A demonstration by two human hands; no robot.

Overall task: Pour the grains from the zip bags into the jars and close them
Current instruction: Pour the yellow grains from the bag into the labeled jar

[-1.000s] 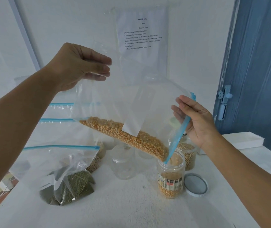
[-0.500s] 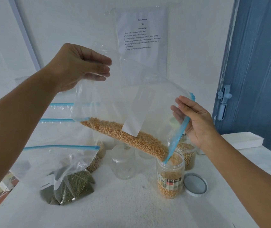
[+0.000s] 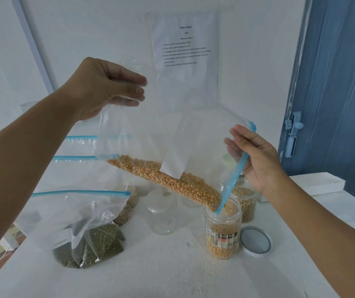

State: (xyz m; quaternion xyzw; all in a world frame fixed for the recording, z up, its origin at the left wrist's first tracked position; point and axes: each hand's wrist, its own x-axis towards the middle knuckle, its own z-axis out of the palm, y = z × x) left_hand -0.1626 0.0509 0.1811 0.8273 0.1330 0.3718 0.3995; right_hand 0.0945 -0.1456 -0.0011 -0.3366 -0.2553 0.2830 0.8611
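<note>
- Corn kernels [image 3: 168,179] lie in a sloped band along the lower edge of a clear zip bag [image 3: 172,130], which is held up in the air and tilted – its long axis runs from upper left down to lower right, with the blue zip mouth [image 3: 233,179] pointing down into an open jar [image 3: 223,231].
- The jar stands upright on the white table [image 3: 172,272], partly filled with yellow kernels; the lowest corner of the bag's mouth dips just inside its rim.
- A white lid [image 3: 255,240] lies flat on the table just beside the jar, on its right.
- Behind the jar stands another jar of pale grain [image 3: 245,201]; an empty clear jar [image 3: 161,211] stands to the left, near the middle of the table.
- A bag of green grains [image 3: 90,239] rests at the front left, with more zip bags [image 3: 75,158] stacked behind it – the left half of the table is crowded, while the front strip is bare.
- A white tray [image 3: 316,183] sits at the far right, by a blue door [image 3: 340,82].
- The left hand [image 3: 99,89] is raised high, its grip pinching the bag's closed bottom corner between thumb and curled fingers.
- The right hand [image 3: 256,160] holds the bag's mouth edge, fingers curled loosely round the blue zip strip above the jar.
</note>
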